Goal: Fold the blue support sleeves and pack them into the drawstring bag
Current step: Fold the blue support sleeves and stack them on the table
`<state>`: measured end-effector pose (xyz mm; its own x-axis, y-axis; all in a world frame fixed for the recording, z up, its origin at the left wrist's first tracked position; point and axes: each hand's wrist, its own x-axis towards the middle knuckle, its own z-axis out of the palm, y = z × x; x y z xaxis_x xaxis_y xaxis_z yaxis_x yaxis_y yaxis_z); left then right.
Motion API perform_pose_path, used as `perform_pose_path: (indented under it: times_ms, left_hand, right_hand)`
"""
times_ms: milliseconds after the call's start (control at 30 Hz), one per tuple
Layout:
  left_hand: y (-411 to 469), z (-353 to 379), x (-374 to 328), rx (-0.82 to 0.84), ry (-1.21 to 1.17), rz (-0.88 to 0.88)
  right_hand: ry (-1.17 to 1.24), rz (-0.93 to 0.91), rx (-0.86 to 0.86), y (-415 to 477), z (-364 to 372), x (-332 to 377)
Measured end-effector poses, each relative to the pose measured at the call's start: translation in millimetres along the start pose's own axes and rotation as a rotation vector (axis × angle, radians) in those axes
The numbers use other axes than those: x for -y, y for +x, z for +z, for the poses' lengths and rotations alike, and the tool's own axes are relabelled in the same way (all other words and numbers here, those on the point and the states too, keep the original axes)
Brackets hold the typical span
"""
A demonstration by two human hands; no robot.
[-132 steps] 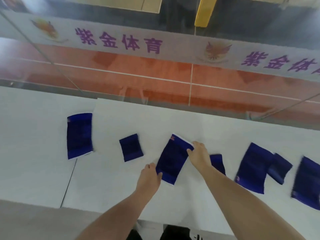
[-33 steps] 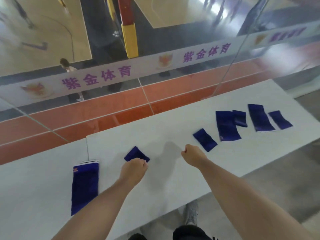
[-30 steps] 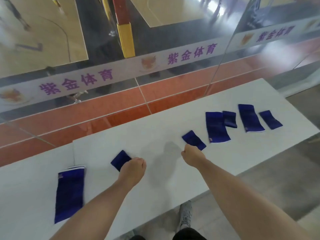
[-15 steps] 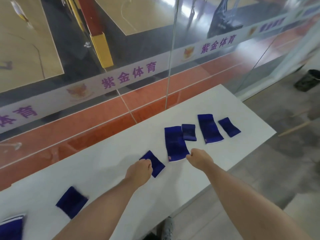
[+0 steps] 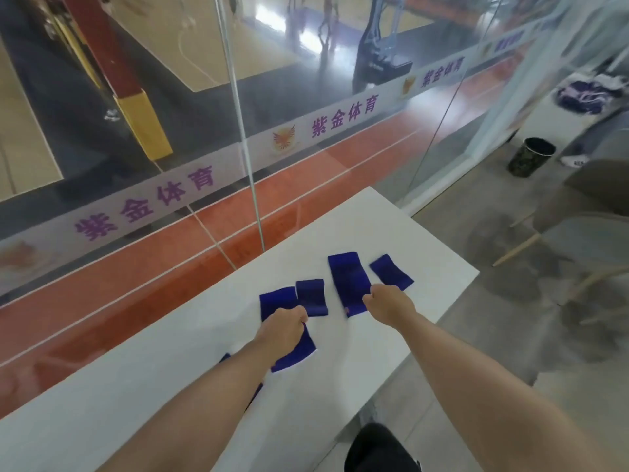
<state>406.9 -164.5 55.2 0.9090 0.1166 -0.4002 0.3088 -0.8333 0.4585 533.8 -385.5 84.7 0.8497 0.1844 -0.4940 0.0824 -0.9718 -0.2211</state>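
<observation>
Glass wall panels point(image 5: 306, 97) run behind the white surface point(image 5: 357, 362) where I see blue sleeves laid in a row. My left hand point(image 5: 282, 330) rests over the nearest long sleeve point(image 5: 296, 352), fingers curled shut, though I cannot tell whether they grip it. My right hand point(image 5: 388, 303), also fisted, sits at the near end of another long sleeve point(image 5: 347, 279), between two shorter folded sleeves point(image 5: 311, 296) point(image 5: 389, 270).

white table point(image 5: 391, 229) | glass wall point(image 5: 306, 97) (purple lettering) | dark bin point(image 5: 531, 157) — floor, right

Matt white table point(image 5: 357, 233), soft blue cloth sleeves point(image 5: 349, 281), glossy glass wall point(image 5: 306, 80), rough grey floor point(image 5: 493, 335)
</observation>
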Motion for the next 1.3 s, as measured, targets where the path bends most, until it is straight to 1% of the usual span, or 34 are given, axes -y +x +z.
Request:
perform_pose_path:
  times_ms: [100,200,333,433,533,633,733,867,1000,1133,1200,1300]
  left_hand:
    - [37.0,17.1,-33.8,-0.017,-0.034,-0.061]
    - [70.1,46.8,-60.2,-0.057,-0.180,-0.220]
    - [108.1,87.8,-90.3,-0.102,-0.287,-0.435]
    - [127.6,105.3,-105.2,-0.155,-0.339,-0.568]
    - [140.0,126.2,-116.2,-0.184,-0.386,-0.693]
    - [150.3,138.8,-123.6,-0.241,-0.384,-0.724]
    - [158.9,147.0,-127.7,-0.261,-0.384,-0.723]
    - [162.7,148.4,-132.1,-0.253,-0.418,-0.708]
    - [150.2,139.5,-126.2,-0.287,-0.548,-0.682]
    - [112.0,109.7,-101.7,-0.400,-0.572,-0.640]
    - [88.5,96.5,-80.8,-0.436,-0.596,-0.677]
    - [49.8,87.7,-43.1,-0.439,-0.623,-0.747]
  right_hand:
    - [0.032,-0.033,-0.009,58.3,-10.4,-17.6]
    - [-0.005,-0.131,0.046,116.3,-17.9,-31.6]
    - [-0.118,-0.257,0.106,172.3,-25.4,-45.6]
    - [-0.109,-0.322,0.062,207.9,-30.4,-43.0]
    - [-0.110,-0.413,0.078,237.0,-17.2,-37.8]
    - [-0.120,-0.475,0.097,256.6,-3.6,-29.4]
    - [-0.165,-0.521,0.080,272.7,11.4,-23.3]
    - [-0.194,-0.502,0.065,280.4,21.8,-19.5]
    - [-0.144,-0.494,0.100,276.8,11.2,-7.8]
    - [-0.106,-0.503,0.129,262.5,-5.2,25.2]
    - [-0.102,-0.515,0.161,247.8,-6.6,47.2]
    - [-0.114,-0.551,0.214,220.4,9.0,80.3]
